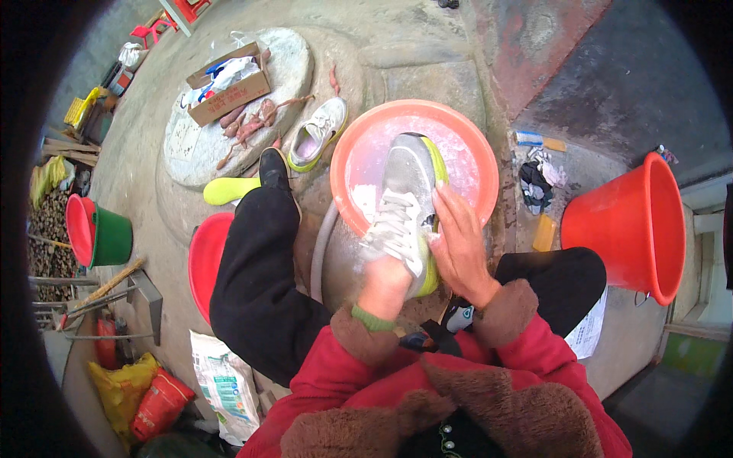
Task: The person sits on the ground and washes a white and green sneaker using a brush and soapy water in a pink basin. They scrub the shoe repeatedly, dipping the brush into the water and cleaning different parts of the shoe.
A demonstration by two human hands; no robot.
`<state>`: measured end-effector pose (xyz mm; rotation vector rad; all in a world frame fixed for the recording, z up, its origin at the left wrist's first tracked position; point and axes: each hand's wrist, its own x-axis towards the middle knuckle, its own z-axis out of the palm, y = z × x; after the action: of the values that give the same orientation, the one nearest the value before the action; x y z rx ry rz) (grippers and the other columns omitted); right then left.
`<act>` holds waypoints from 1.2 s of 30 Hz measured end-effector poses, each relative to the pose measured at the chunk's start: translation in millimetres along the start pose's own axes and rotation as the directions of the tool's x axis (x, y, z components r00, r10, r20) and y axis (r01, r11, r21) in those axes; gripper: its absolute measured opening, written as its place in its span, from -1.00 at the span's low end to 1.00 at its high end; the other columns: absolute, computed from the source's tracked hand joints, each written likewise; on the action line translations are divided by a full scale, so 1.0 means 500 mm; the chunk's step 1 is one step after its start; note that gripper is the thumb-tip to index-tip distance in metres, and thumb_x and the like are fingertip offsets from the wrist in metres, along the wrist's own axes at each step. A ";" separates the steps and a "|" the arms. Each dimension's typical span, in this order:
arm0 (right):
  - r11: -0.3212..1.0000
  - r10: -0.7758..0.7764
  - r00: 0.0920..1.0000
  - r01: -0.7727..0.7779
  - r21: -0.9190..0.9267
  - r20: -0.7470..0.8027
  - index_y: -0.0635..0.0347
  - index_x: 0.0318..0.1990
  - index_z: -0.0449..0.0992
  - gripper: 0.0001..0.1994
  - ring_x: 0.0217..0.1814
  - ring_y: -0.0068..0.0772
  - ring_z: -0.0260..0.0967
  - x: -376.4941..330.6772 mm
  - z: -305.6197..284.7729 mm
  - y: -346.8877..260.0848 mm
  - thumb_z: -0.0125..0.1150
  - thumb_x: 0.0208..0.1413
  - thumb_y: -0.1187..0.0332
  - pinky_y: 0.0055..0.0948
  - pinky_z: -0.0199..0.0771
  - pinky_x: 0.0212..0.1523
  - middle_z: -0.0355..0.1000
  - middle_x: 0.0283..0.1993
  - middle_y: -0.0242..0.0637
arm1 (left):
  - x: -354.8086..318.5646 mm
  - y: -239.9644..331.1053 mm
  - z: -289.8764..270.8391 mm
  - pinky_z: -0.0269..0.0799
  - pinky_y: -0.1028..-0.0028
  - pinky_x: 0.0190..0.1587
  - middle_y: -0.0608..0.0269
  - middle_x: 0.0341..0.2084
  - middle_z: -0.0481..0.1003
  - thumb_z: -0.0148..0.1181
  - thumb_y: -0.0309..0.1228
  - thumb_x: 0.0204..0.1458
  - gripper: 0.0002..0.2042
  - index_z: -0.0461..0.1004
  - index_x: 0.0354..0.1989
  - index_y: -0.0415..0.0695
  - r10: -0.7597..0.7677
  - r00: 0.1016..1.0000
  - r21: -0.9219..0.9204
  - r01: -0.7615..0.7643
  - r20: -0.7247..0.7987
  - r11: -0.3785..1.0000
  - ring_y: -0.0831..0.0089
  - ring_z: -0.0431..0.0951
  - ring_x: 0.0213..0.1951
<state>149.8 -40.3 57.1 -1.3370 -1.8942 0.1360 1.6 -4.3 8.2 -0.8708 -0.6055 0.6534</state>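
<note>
A grey and white sneaker (408, 172) with a lime-green sole edge and loose white laces is tilted over the near part of an orange-pink basin (481, 137). Whitish water shows in the basin. My left hand (385, 278) holds the sneaker at its opening; the laces and upper hide its fingers. Against the sneaker's right side my right hand (462, 244) lies with fingers stretched out, touching the green edge near the heel. A second, similar sneaker (319, 133) rests on the ground left of the basin. Nearby lies a lime-green insole (229, 190), by my black shoe.
A round stone slab (286, 57) carries a cardboard box (229, 99) and several sweet potatoes (248, 126). A red bucket (622, 229) stands at right, with a yellow soap bar (544, 233) and dark cloth (534, 187) beside it. Further left are a red basin (206, 256) and green bucket (113, 237).
</note>
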 end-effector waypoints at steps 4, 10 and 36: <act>0.989 0.144 0.990 -0.144 -0.021 0.009 0.33 0.36 0.27 -0.39 0.48 0.13 0.07 0.052 -0.008 0.022 0.15 0.14 0.35 -0.04 0.02 0.46 0.19 0.42 0.05 | -0.004 -0.003 -0.030 0.51 0.55 -0.05 0.27 -0.19 0.51 -0.08 -0.41 0.26 -0.76 0.40 0.03 -0.18 0.223 0.973 0.247 -0.202 -0.063 0.948 0.54 0.54 -0.14; 0.998 0.030 0.998 -0.028 -0.053 0.047 0.25 0.30 0.38 -0.47 0.50 0.18 0.03 0.024 -0.029 -0.009 0.15 0.13 0.37 -0.03 -0.02 0.49 0.24 0.41 -0.06 | -0.016 0.015 -0.037 0.44 0.42 0.20 0.18 -0.11 0.51 -0.09 -0.42 0.29 -0.75 0.42 0.02 -0.25 0.307 0.950 0.650 -0.200 -0.054 0.733 0.44 0.53 -0.02; 1.000 -0.005 1.000 0.005 -0.002 -0.027 0.33 0.33 0.29 -0.40 0.51 0.10 0.08 0.003 -0.012 0.006 0.14 0.08 0.40 0.05 0.08 0.43 0.21 0.41 0.08 | -0.005 0.014 -0.018 0.49 0.71 -0.28 0.27 -0.27 0.49 -0.11 -0.41 0.28 -0.76 0.41 0.01 -0.23 0.356 0.929 0.655 -0.208 -0.100 0.726 0.62 0.52 -0.30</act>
<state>156.1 -39.8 60.4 -1.3291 -1.8754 0.1127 4.6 -7.3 -3.0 -0.3755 -0.0148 0.9556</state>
